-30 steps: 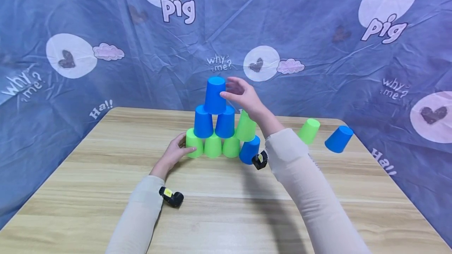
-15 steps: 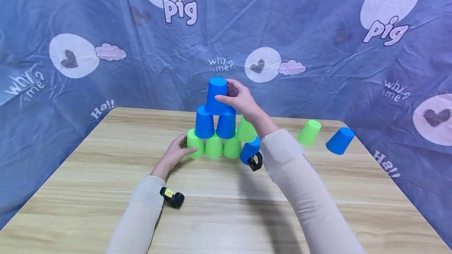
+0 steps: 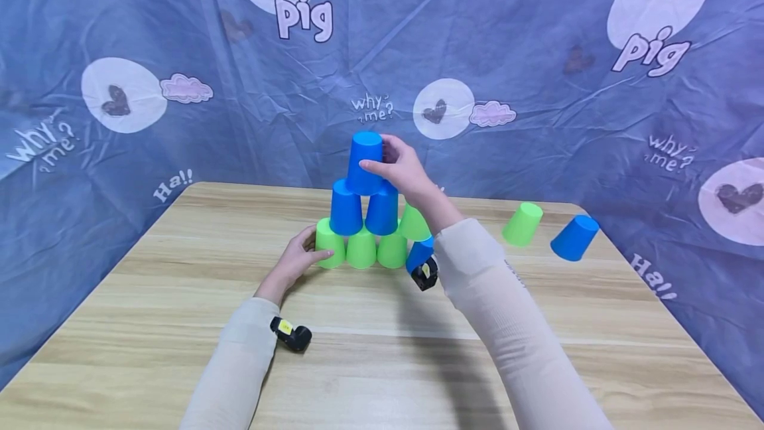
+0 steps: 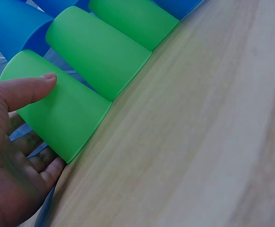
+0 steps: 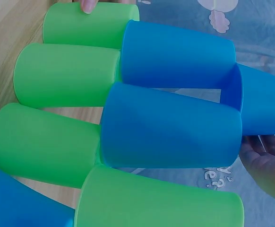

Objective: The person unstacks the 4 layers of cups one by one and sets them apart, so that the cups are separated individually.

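Upside-down cups form a pyramid in the head view. My right hand (image 3: 401, 166) grips the top blue cup (image 3: 365, 161), thumb on its front and fingers round the far side. This cup rests across two blue cups, the left one (image 3: 346, 208) and the right one (image 3: 382, 209). Below them stand three green cups, among them the middle one (image 3: 361, 248). My left hand (image 3: 294, 259) holds the leftmost green cup (image 4: 62, 109) at the base, its thumb lying along the front. In the right wrist view, the fingers at the top cup (image 5: 265, 101) are partly hidden.
Right of the pyramid, a green cup (image 5: 161, 201) sits above a blue cup (image 3: 420, 254), partly behind my right arm. Farther right stand another green cup (image 3: 522, 224) and a blue cup (image 3: 575, 238). A printed blue cloth (image 3: 239, 138) hangs behind the wooden table (image 3: 358, 363).
My right hand has moved left and its thumb has come farther across the top blue cup, closing round it. The left hand stays at the leftmost green cup.
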Demonstrator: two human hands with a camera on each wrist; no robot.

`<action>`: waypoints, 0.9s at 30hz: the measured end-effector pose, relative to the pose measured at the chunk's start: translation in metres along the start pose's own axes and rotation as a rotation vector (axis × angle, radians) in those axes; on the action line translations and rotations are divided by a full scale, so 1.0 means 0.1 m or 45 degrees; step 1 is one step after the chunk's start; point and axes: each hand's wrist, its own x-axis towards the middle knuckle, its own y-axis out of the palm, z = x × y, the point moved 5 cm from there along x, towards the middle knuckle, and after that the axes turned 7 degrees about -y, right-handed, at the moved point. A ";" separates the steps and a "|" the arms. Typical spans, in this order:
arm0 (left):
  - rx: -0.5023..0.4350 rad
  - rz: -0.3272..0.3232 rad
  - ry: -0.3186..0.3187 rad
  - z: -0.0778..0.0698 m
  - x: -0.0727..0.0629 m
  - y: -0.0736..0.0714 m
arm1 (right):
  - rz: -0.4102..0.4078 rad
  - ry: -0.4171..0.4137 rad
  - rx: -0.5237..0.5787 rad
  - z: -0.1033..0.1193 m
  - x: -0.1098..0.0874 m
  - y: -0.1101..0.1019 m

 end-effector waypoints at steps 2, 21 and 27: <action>0.001 -0.002 0.001 0.00 0.00 0.00 | -0.002 0.004 -0.007 0.00 0.00 0.00; 0.038 -0.020 0.007 0.00 0.01 -0.01 | -0.084 -0.054 -0.035 0.20 0.02 -0.19; 0.032 -0.014 0.011 0.02 0.02 0.00 | -0.084 -0.098 -0.015 0.26 0.02 -0.29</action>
